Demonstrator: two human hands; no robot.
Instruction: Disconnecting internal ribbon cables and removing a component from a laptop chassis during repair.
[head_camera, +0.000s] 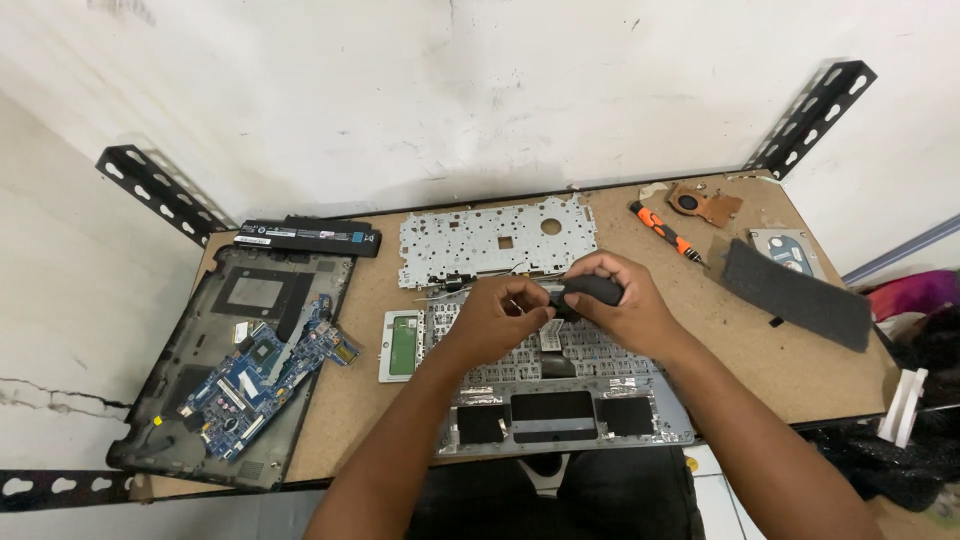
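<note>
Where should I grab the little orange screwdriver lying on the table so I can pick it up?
Take the orange screwdriver by its thick orange-and-black handle, the end farther from the person, coming down from above. It lies flat on the table, slanted, with bare board on both long sides, so fingers can close across the handle. Its thin metal tip points toward the dark foam pad, so I'd avoid that end.

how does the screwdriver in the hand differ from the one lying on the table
The black-handled screwdriver is gripped in the right hand, with the left hand at its tip, over the keyboard frame. The orange-and-black screwdriver lies untouched on the table, at a slant. The black one's handle looks thicker. Both are small hand tools.
</note>
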